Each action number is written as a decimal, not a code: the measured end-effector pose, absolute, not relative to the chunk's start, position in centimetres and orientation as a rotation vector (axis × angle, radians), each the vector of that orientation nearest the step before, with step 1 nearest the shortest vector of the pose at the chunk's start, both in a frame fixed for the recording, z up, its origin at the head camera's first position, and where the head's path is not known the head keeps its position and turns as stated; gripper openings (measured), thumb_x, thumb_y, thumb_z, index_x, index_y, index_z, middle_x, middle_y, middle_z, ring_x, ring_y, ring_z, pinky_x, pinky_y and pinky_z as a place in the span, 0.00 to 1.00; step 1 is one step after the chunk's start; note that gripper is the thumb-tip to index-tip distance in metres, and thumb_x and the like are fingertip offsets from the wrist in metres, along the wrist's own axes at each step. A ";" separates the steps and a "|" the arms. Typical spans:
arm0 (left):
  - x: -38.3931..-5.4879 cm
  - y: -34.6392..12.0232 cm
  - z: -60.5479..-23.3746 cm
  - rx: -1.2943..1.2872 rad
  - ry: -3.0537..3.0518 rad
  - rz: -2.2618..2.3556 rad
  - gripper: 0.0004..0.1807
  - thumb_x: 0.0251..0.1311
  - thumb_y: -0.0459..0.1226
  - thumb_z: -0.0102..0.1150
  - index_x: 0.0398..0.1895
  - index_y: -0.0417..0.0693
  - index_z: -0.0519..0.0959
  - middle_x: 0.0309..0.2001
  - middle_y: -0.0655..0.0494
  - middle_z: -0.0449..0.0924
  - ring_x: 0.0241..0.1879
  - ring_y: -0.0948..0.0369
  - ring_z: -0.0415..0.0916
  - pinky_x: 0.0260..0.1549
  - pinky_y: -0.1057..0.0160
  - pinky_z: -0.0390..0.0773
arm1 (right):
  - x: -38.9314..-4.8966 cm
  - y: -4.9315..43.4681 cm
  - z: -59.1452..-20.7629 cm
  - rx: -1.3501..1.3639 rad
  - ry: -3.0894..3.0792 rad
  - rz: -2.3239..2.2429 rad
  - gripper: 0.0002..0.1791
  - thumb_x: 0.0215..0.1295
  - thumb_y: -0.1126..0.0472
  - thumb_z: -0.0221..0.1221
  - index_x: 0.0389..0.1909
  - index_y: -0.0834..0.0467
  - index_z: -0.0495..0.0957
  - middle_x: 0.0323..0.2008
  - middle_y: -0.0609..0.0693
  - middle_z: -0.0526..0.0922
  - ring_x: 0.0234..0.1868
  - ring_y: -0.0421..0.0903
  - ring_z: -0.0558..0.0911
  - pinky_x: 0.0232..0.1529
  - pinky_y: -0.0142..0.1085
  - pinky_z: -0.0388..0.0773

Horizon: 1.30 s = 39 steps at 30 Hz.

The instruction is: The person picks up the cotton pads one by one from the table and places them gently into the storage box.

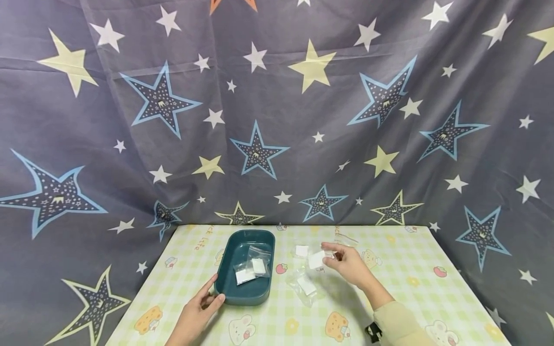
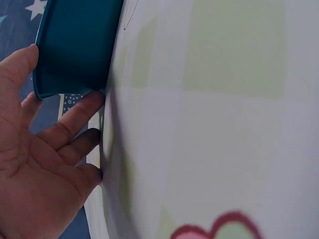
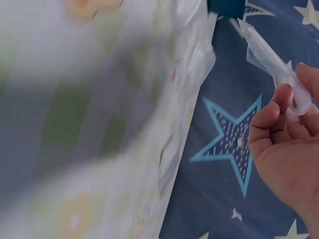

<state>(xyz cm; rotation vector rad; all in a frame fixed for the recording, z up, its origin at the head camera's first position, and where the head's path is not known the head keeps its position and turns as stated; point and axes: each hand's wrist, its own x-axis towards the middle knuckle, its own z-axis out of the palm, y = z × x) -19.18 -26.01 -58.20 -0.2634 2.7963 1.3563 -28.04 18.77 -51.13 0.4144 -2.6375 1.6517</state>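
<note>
My left hand (image 1: 198,310) rests at the near left corner of a dark teal plastic bin (image 1: 246,294). Its thumb and fingers touch the bin's outer sides, fairly loose in the left wrist view. Inside the bin lie two clear zip bags, each with a white piece (image 1: 258,266) in it. Right of the bin, my right hand (image 1: 349,265) pinches a clear plastic bag (image 3: 269,55) with a white piece inside, between thumb and fingers. Just left of that hand, one bag with a white square (image 1: 302,251) and another with a white rectangle (image 1: 306,285) lie on the cloth.
A green-and-white checked tablecloth (image 1: 173,288) with cartoon prints covers the table. Beyond the right hand, a clear bag edge with a reddish strip (image 1: 347,239) shows. Dark grey star-patterned fabric (image 1: 277,105) hangs behind the table and around its sides.
</note>
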 end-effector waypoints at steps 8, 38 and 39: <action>-19.0 -25.8 -58.0 -0.275 2.797 1.355 0.45 0.68 0.66 0.63 0.85 0.66 0.63 0.50 0.52 0.92 0.57 0.49 0.87 0.58 0.40 0.82 | -27.6 14.9 -50.7 0.511 -2.573 1.832 0.29 0.72 0.61 0.68 0.73 0.61 0.77 0.26 0.47 0.77 0.26 0.36 0.72 0.26 0.28 0.68; -19.2 -25.8 -58.2 -0.264 2.806 1.365 0.45 0.69 0.65 0.63 0.85 0.65 0.63 0.52 0.48 0.92 0.58 0.47 0.87 0.62 0.36 0.80 | -25.9 7.4 -49.7 0.701 -2.478 2.038 0.33 0.75 0.58 0.66 0.78 0.57 0.73 0.58 0.62 0.88 0.28 0.36 0.77 0.27 0.27 0.67; -19.2 -25.8 -58.2 -0.265 2.805 1.367 0.45 0.69 0.65 0.64 0.85 0.65 0.63 0.52 0.47 0.92 0.58 0.47 0.87 0.62 0.36 0.80 | -25.9 7.1 -49.7 0.716 -2.476 2.040 0.32 0.75 0.58 0.66 0.78 0.57 0.73 0.62 0.61 0.86 0.28 0.35 0.76 0.27 0.27 0.67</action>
